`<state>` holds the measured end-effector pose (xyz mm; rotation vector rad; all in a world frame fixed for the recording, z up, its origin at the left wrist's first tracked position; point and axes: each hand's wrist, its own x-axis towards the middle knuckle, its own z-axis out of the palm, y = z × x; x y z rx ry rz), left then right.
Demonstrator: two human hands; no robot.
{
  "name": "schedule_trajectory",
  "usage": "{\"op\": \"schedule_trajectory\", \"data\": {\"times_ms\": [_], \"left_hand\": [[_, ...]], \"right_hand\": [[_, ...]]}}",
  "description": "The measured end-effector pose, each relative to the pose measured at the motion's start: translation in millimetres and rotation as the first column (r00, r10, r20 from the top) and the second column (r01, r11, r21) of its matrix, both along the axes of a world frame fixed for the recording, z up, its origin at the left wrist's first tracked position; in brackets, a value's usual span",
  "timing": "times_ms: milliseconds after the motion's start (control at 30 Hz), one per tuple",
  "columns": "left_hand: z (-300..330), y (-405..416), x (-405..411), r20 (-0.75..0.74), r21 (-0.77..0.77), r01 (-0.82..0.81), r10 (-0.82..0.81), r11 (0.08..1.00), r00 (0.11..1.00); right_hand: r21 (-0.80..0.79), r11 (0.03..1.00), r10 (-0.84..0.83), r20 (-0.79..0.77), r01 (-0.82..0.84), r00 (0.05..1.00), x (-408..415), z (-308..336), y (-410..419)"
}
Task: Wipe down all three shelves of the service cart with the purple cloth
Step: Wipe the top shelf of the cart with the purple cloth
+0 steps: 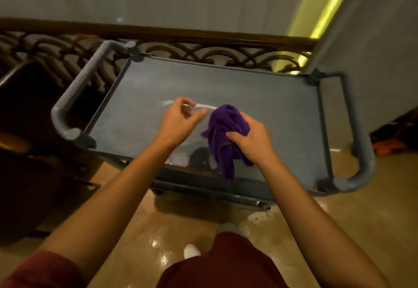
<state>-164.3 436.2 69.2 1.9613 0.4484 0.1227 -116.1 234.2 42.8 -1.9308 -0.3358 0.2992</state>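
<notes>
Gripping the crumpled purple microfibre cloth [227, 132], the right hand [251, 141] has its fingers [235, 135] curled round the middle of the bundle, and the thumb side is hidden behind the fabric. The cloth hangs in the air just above the flat grey plastic top shelf [226, 86] of the service cart; its long axis runs from beyond the fingers down toward the person, and the loose tail drops below the fingers over the near rim. Whether the tail touches the shelf cannot be told.

The left hand [181, 121] is beside the cloth, on the left of it and close, but apart from it. Its fingers [188, 104] are loosely curled, thumb and forefinger nearly meeting, and they seem to hold nothing, although this part is blurred.

The shelf surface lies directly under both hands, so the right hand probably needs only to lower and press the cloth flat. The two lower shelves are under the top one and mostly hidden; they will need bending later.
</notes>
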Motion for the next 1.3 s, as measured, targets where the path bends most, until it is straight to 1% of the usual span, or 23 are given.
{"op": "schedule_trajectory", "data": {"times_ms": [33, 100, 133, 200, 267, 333, 400, 467, 500, 533, 600, 667, 733, 800, 900, 967, 1000, 1033, 1100, 1133, 1200, 1267, 1300], "left_hand": [[4.2, 0.4, 0.8, -0.106, -0.233, -0.055, 0.031, 0.971, 0.994], [11.6, -0.4, 6.8, -0.304, -0.599, -0.025, -0.199, 0.8, 0.932], [13.7, -3.5, 10.2, -0.29, -0.688, 0.023, -0.303, 0.726, 0.908], [13.4, -13.4, 18.6, -0.211, -0.707, 0.063, -0.296, 0.704, 0.932], [6.5, -16.7, 25.9, -0.187, -0.649, 0.012, -0.175, 0.761, 0.967], [-0.8, -13.3, 30.6, -0.153, -0.635, 0.013, -0.142, 0.772, 0.978], [-6.8, -5.7, 34.9, -0.086, -0.685, 0.075, -0.182, 0.725, 0.98], [-10.9, -0.7, 39.3, 0.01, -0.77, 0.154, -0.231, 0.619, 0.973], [-11.8, 1.6, 39.8, 0.05, -0.777, 0.192, -0.246, 0.599, 0.968], [-12.4, 3.9, 43.7, 0.07, -0.74, 0.22, -0.253, 0.636, 0.965], [-13.9, 11.5, 49.1, 0.085, -0.602, 0.251, -0.252, 0.758, 0.964], [-16.5, 19.0, 54.7, 0.094, -0.547, 0.271, -0.263, 0.792, 0.96], [-19.7, 23.3, 57.2, 0.085, -0.574, 0.286, -0.292, 0.767, 0.953], [-19.1, 22.2, 54.4, 0.083, -0.594, 0.298, -0.312, 0.747, 0.947], [-16.6, 17.0, 55.7, 0.099, -0.552, 0.315, -0.314, 0.772, 0.944], [-17.2, 13.5, 59.9, 0.105, -0.556, 0.338, -0.34, 0.759, 0.935], [-16.2, 10.1, 60.5, 0.11, -0.552, 0.353, -0.353, 0.755, 0.929], [-15.8, 6.6, 59.8, 0.112, -0.527, 0.369, -0.368, 0.766, 0.923], [-14.1, 4.1, 60.2, 0.098, -0.417, 0.425, -0.426, 0.803, 0.9], [-12.1, 5.9, 61.9, 0.074, -0.342, 0.441, -0.444, 0.83, 0.893], [-9.7, 10.2, 68.0, 0.019, -0.213, 0.446, -0.453, 0.869, 0.891], [-8.5, 12.3, 73.8, -0.021, -0.084, 0.491, -0.495, 0.867, 0.869], [-7.5, 11.2, 75.1, -0.03, -0.016, 0.532, -0.532, 0.847, 0.846]], "right_hand": [[-0.101, 0.993, -0.047, 0.127, 0.06, 0.991, -6.6, 0.0, -0.5], [-0.242, 0.965, 0.003, 0.394, 0.101, 0.919, -17.2, -1.9, 3.7], [-0.288, 0.955, 0.088, 0.5, 0.07, 0.862, -20.2, -4.4, 8.7], [-0.315, 0.948, 0.224, 0.541, -0.052, 0.81, -19.0, -8.1, 12.9], [-0.14, 0.978, 0.197, 0.348, -0.157, 0.916, -6.4, -3.1, 10.5], [0.177, 0.984, -0.033, 0.071, 0.021, 0.997, 3.5, 3.6, 7.3], [0.327, 0.9, -0.216, -0.244, 0.29, 0.945, 9.3, 3.8, 11.2], [0.451, 0.813, -0.077, -0.545, 0.369, 0.835, 15.0, -7.1, 17.0], [0.527, 0.769, 0.039, -0.605, 0.363, 0.795, 15.5, -11.6, 19.6], [0.59, 0.724, 0.12, -0.619, 0.358, 0.777, 18.9, -14.4, 23.0], [0.64, 0.677, 0.122, -0.585, 0.363, 0.802, 24.9, -14.6, 27.1], [0.592, 0.749, 0.037, -0.486, 0.297, 0.873, 32.2, -11.4, 29.3], [0.465, 0.873, 0.007, -0.312, 0.146, 0.95, 39.9, -5.6, 30.8], [0.378, 0.919, -0.025, -0.226, 0.111, 0.974, 47.5, -1.1, 30.6], [0.386, 0.879, -0.158, -0.319, 0.28, 0.935, 55.9, -2.4, 29.9], [0.416, 0.768, -0.231, -0.53, 0.487, 0.816, 52.8, -10.5, 31.8], [0.388, 0.73, -0.275, -0.586, 0.562, 0.762, 49.5, -14.0, 31.6], [0.317, 0.741, -0.362, -0.554, 0.592, 0.75, 43.1, -15.0, 30.4], [0.139, 0.777, -0.566, -0.273, 0.614, 0.778, 25.1, -18.0, 25.6], [0.102, 0.801, -0.583, -0.088, 0.59, 0.807, 16.9, -18.3, 22.9], [-0.04, 0.921, -0.377, 0.163, 0.388, 0.912, 4.3, -16.0, 25.3], [-0.206, 0.957, -0.157, 0.226, 0.204, 0.962, -3.0, -20.1, 42.5], [-0.204, 0.958, -0.157, 0.209, 0.2, 0.965, -4.2, -21.6, 53.9]]}}
